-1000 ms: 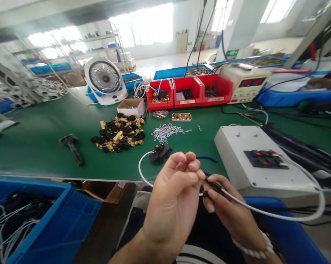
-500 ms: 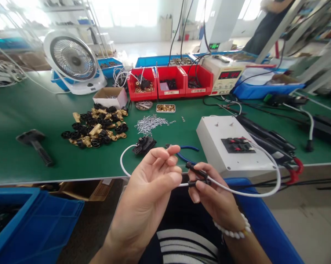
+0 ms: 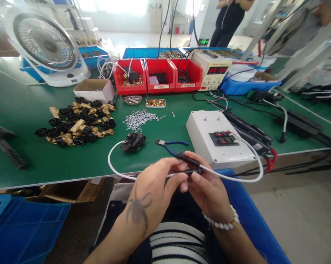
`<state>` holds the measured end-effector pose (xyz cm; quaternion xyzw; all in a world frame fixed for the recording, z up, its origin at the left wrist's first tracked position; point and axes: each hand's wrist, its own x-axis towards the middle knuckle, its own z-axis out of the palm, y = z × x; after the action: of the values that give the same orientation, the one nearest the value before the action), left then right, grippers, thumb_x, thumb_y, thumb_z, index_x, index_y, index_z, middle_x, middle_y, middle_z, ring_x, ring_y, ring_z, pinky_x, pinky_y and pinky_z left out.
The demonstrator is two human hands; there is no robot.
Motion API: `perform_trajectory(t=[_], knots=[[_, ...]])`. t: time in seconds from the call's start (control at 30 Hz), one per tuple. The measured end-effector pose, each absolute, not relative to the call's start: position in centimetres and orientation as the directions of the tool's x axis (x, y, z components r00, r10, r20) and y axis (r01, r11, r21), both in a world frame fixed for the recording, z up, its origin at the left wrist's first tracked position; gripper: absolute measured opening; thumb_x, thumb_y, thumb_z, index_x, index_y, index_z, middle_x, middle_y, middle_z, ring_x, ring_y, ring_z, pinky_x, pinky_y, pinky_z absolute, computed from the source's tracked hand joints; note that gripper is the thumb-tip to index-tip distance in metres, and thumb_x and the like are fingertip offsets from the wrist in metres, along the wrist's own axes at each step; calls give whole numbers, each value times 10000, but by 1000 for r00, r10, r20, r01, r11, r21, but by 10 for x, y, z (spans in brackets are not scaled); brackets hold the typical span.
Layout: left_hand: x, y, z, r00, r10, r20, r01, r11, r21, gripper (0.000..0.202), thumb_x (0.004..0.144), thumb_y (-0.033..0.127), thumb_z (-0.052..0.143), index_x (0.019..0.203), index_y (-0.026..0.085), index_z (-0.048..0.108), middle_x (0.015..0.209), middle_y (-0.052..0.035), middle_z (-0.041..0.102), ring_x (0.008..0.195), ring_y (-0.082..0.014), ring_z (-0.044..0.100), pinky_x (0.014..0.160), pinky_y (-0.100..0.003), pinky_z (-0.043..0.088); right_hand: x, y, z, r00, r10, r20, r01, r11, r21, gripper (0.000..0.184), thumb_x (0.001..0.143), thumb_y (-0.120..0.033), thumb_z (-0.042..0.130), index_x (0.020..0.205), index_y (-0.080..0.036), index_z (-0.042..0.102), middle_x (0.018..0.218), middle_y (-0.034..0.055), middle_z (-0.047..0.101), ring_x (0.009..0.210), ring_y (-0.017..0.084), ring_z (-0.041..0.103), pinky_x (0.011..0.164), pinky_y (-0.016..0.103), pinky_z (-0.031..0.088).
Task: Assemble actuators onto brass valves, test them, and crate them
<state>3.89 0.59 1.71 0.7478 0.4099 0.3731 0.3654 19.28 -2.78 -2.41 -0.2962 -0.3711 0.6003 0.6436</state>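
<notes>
My right hand grips a black stick-like cable fitting, with a white cable running out of it to the right and looping up to the grey-white box. My left hand has its thumb and fingers closed on the left end of the lower black piece, where the white cable enters; the fingertips partly hide the grip. That cable curves left to a black connector housing on the green table. Blue-handled cutting pliers lie just beyond my hands.
The grey-white box with terminals stands at right. At left lie brass-and-black fittings and a black hammer-shaped tool. Metal clips, red bins, a power supply and a fan stand farther back. A person is beyond.
My left hand has turned over and come in to close on the black fitting beside my right hand; before, its fingers were curled above it. The view has shifted right.
</notes>
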Motion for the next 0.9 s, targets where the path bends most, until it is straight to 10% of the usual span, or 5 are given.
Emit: perform_trajectory(t=[0.37,0.9], knots=[[33,-3,16,340,828,445,397,-556,731,100,913,224,665,975,207,742,708,33,586,602,-90,555,594,-185,481,210,-39,-5,335,912,235,-335,349,-875,153,888,-397,735,973,-270,744,704,-21,629,571,64,538,583,195,473],[30,-12,13,314,818,482,315,-569,760,149,902,128,668,1003,237,673,928,33,699,836,-108,626,758,-233,508,206,-46,0,371,891,263,-187,349,-918,218,942,-433,651,912,-221,693,627,-20,585,502,88,514,464,203,434]])
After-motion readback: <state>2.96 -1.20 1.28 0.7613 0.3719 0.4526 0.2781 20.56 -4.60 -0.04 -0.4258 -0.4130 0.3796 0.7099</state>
